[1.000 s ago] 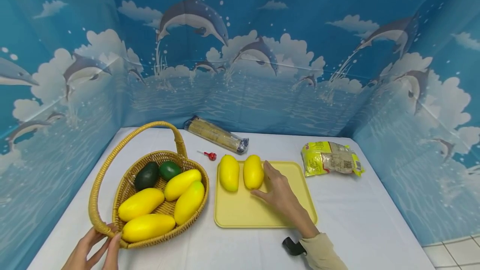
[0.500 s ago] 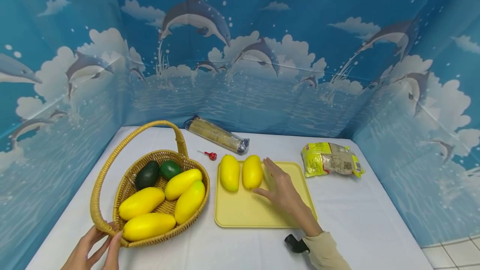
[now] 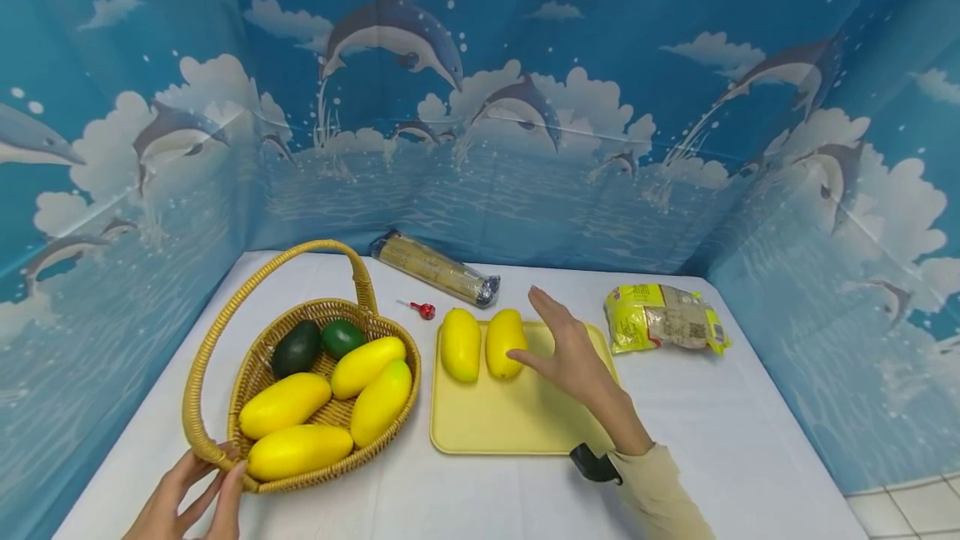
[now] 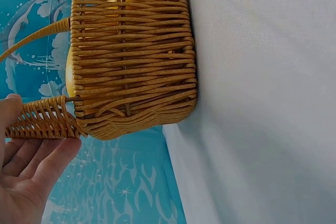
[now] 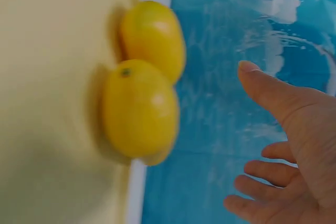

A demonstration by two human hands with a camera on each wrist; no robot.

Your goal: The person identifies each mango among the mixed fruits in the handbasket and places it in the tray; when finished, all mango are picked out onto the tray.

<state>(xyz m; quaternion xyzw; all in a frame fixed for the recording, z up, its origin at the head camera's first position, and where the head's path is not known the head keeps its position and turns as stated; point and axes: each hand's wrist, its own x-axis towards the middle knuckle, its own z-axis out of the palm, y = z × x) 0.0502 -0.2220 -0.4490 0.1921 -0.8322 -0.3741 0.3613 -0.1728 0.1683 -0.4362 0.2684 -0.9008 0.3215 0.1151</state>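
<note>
My left hand [image 3: 183, 494] pinches the handle's base at the near left end of a wicker basket [image 3: 330, 473]; the left wrist view shows fingers and thumb around that woven part [image 4: 44, 119]. In the basket lie several yellow mangoes [image 3: 296, 452] and two dark green avocados [image 3: 296, 350]. On a yellow tray [image 3: 517, 427] two more mangoes lie side by side, a left one [image 3: 461, 346] and a right one [image 3: 504, 340]. Above the tray my right hand [image 3: 573, 357] is spread and holds nothing; in the right wrist view it is apart from both mangoes [image 5: 140, 111].
Behind the tray lies a clear-wrapped bundle of yellow sticks or noodles [image 3: 435, 267]. A red lollipop [image 3: 426, 311] sits between basket and bundle. A yellow-and-clear packet [image 3: 666, 319] is at the right. A black curved object [image 3: 592, 465] is beside the right sleeve. Dolphin-print curtains enclose the table.
My right hand has lifted away from the right mango on the tray, its fingers spread. The left hand stays on the basket, and the mangoes have not moved.
</note>
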